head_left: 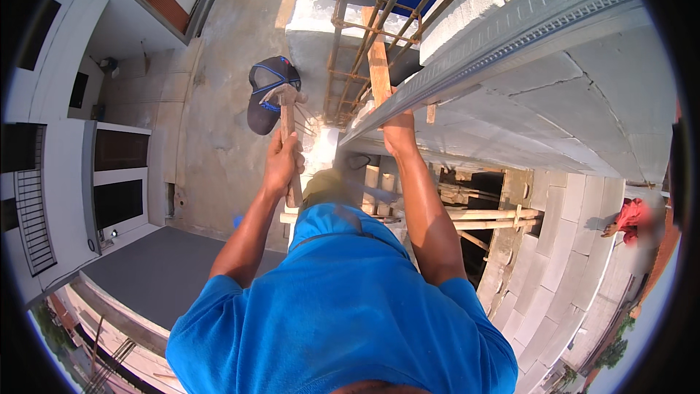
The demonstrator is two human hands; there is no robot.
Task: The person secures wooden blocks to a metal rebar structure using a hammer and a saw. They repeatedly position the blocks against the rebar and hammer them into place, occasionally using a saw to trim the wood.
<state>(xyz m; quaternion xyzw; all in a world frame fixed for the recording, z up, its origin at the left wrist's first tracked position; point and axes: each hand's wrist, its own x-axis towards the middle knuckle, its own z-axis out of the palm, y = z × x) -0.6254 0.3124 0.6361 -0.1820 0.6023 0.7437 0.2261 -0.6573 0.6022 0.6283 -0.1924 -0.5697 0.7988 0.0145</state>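
Note:
My left hand point(283, 164) is closed round the wooden handle of a claw hammer point(287, 118), held upright with its dusty metal head at the top. My right hand point(398, 133) grips the lower end of a narrow wooden board point(378, 69), its fingers partly hidden behind a metal strip. The board's upper end reaches in among the rusty rebar cage point(355, 40) of a column. Beside that hand, a long grey metal strip point(467, 66) slants up to the right along the block wall. Behind the hammer head shows a dark cap point(264, 118) with blue trim.
A wall of pale blocks point(554, 102) runs to the right. Below it, bamboo poles point(492, 214) cross a dark opening. Far right is a person in red point(633, 215). Concrete ground point(219, 102) lies far below on the left, beside white houses point(120, 164).

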